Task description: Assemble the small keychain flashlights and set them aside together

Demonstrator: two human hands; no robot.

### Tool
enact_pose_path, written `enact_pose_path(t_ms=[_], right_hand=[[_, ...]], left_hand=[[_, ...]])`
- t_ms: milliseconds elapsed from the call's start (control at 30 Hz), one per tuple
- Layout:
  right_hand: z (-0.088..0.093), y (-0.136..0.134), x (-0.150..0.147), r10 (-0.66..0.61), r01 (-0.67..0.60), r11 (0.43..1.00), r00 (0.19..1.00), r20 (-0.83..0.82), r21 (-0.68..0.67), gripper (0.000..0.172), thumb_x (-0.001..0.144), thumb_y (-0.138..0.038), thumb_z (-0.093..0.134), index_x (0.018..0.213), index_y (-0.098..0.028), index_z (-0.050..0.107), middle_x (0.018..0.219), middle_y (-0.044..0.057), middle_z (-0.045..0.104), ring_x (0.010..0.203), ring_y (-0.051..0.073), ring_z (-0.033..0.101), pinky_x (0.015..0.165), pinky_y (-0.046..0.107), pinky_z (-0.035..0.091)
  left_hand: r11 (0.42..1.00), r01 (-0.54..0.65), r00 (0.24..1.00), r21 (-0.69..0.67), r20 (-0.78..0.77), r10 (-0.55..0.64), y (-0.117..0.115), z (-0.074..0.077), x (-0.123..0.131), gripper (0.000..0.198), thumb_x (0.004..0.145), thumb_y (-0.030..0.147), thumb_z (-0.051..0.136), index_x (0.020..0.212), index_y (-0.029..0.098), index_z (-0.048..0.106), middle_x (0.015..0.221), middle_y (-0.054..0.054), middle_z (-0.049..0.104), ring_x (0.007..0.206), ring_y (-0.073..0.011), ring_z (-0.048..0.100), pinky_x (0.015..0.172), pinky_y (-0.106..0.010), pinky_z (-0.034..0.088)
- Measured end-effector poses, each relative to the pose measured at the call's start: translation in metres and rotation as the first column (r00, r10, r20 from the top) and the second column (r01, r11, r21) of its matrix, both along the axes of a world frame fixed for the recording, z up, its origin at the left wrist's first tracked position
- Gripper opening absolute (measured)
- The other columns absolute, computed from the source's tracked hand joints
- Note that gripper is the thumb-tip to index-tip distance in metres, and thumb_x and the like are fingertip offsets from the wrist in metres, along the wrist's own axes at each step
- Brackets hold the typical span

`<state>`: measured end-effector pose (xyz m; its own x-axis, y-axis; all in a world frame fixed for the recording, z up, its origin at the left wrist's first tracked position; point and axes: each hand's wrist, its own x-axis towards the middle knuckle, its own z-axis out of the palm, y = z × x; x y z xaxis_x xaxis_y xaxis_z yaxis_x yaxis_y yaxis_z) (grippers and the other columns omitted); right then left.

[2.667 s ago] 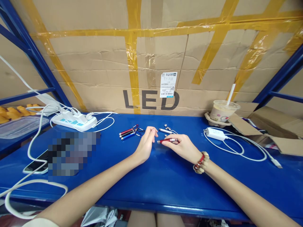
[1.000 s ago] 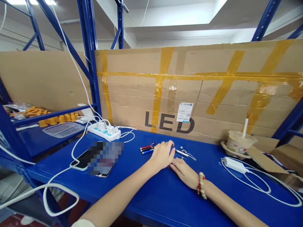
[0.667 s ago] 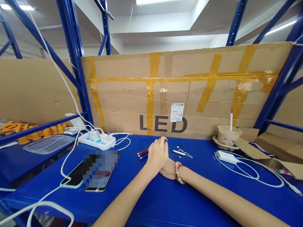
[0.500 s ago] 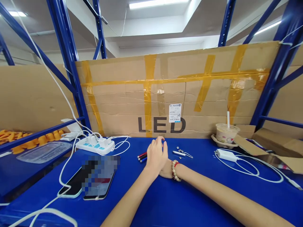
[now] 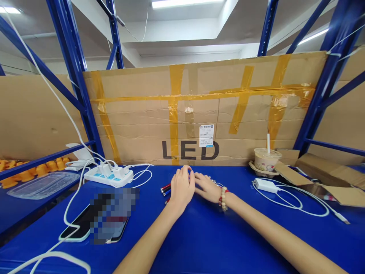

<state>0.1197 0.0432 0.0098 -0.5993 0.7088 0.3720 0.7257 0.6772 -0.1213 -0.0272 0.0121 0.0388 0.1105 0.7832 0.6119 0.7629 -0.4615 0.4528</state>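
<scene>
My left hand point(image 5: 182, 187) is cupped on the blue table point(image 5: 196, 243), its fingers extended and its thumb apart. Small red, black and blue tubes point(image 5: 166, 189) poke out on its left side; their other ends are hidden under the palm. Just to the right lies my right hand point(image 5: 207, 188), palm down with fingers loosely spread, a bead bracelet point(image 5: 223, 199) on its wrist. It covers most of the small silver parts; a few point(image 5: 213, 180) and a thin white loop point(image 5: 220, 185) show behind it.
At the left are two phones point(image 5: 81, 226), partly blurred, and a white power strip point(image 5: 110, 178) with cables. To the right are a lidded cup point(image 5: 265, 161) with a straw, a white adapter point(image 5: 266, 185) with its cable, and an open carton point(image 5: 327, 171). Cardboard point(image 5: 137, 121) stands behind.
My right hand has come out from behind my left hand, moving right over the silver parts, its fingers now visible. More of the tubes shows beside my left hand. The view has shifted slightly.
</scene>
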Motion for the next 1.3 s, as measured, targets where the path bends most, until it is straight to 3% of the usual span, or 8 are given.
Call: enact_pose_path(t_ms=[100, 233, 500, 667, 767, 867, 1133, 1300], right_hand=[[0.011, 0.001, 0.03, -0.156, 0.156, 0.987, 0.988, 0.007, -0.023, 0.02, 0.083, -0.028, 0.048, 0.098, -0.024, 0.06, 0.101, 0.005, 0.058, 0.095, 0.018, 0.051, 0.081, 0.036, 0.036], [0.003, 0.002, 0.065, -0.324, 0.324, 0.944, 0.946, 0.012, -0.068, 0.017, 0.078, -0.032, 0.054, 0.087, -0.025, 0.066, 0.094, 0.004, 0.061, 0.089, 0.02, 0.054, 0.077, 0.036, 0.035], [0.003, -0.01, 0.07, -0.35, 0.347, 0.937, 0.93, -0.108, -0.052, 0.015, 0.075, -0.028, 0.056, 0.083, -0.019, 0.065, 0.086, 0.003, 0.064, 0.078, 0.015, 0.057, 0.074, 0.029, 0.037], [0.008, -0.032, 0.052, -0.114, 0.159, 0.981, 0.933, -0.342, 0.109, 0.017, 0.079, -0.033, 0.053, 0.087, -0.021, 0.063, 0.074, -0.001, 0.062, 0.06, 0.009, 0.055, 0.065, 0.025, 0.037], [0.005, -0.039, 0.041, 0.063, -0.003, 0.987, 0.923, -0.379, 0.159, 0.018, 0.082, -0.032, 0.051, 0.089, -0.02, 0.061, 0.072, 0.0, 0.059, 0.062, 0.008, 0.054, 0.065, 0.023, 0.039], [0.003, -0.038, 0.04, 0.11, -0.067, 0.989, 0.926, -0.36, 0.13, 0.022, 0.083, -0.037, 0.051, 0.094, -0.02, 0.06, 0.076, 0.0, 0.059, 0.065, 0.009, 0.054, 0.064, 0.022, 0.041], [-0.005, -0.017, 0.067, -0.214, 0.209, 0.975, 0.975, -0.063, -0.074, 0.027, 0.076, -0.044, 0.056, 0.095, -0.025, 0.064, 0.086, -0.001, 0.061, 0.064, 0.011, 0.056, 0.058, 0.024, 0.039], [-0.014, -0.009, 0.07, -0.296, 0.289, 0.946, 0.955, -0.026, -0.148, 0.023, 0.078, -0.041, 0.053, 0.093, -0.029, 0.066, 0.089, -0.001, 0.062, 0.068, 0.012, 0.057, 0.055, 0.023, 0.036]], left_hand=[[1.0, 0.001, 1.0, 0.006, -0.031, -0.001, 0.0, -0.002, 0.002, 0.018, 0.088, 0.024, 0.029, 0.093, 0.019, 0.046, 0.088, -0.005, 0.057, 0.085, -0.019, 0.051, 0.075, -0.033, 0.038], [0.999, 0.039, 0.992, -0.007, -0.118, -0.04, -0.002, -0.008, 0.008, 0.017, 0.087, 0.022, 0.03, 0.091, 0.019, 0.046, 0.086, -0.004, 0.056, 0.083, -0.0185, 0.051, 0.071, -0.031, 0.039], [0.985, 0.172, 0.925, -0.028, -0.338, -0.171, 0.004, -0.022, 0.013, 0.021, 0.088, 0.023, 0.033, 0.102, 0.02, 0.048, 0.092, -0.004, 0.057, 0.087, -0.0177, 0.052, 0.079, -0.031, 0.04], [0.97, 0.242, 0.889, -0.007, -0.399, -0.225, 0.006, -0.03, 0.015, 0.031, 0.085, 0.037, 0.043, 0.111, 0.022, 0.048, 0.095, -0.005, 0.059, 0.088, -0.0188, 0.052, 0.079, -0.031, 0.041], [0.962, 0.274, 0.862, 0.009, -0.446, -0.242, 0.007, -0.034, 0.016, 0.021, 0.086, 0.026, 0.041, 0.1, 0.018, 0.055, 0.087, -0.004, 0.059, 0.082, -0.0179, 0.052, 0.074, -0.029, 0.041], [0.965, 0.263, 0.851, 0.002, -0.471, -0.231, 0.008, -0.037, 0.016, 0.019, 0.085, 0.016, 0.04, 0.093, 0.017, 0.057, 0.083, -0.003, 0.058, 0.078, -0.0167, 0.052, 0.069, -0.027, 0.041], [0.978, 0.209, 0.905, -0.028, -0.374, -0.204, 0.009, -0.035, 0.013, 0.022, 0.088, 0.02, 0.038, 0.1, 0.022, 0.055, 0.092, -0.001, 0.057, 0.085, -0.0144, 0.054, 0.072, -0.024, 0.042], [0.972, 0.231, 0.896, -0.047, -0.379, -0.231, 0.007, -0.031, 0.014, 0.022, 0.09, 0.023, 0.034, 0.102, 0.021, 0.053, 0.094, -0.002, 0.055, 0.086, -0.014, 0.053, 0.074, -0.024, 0.042]])
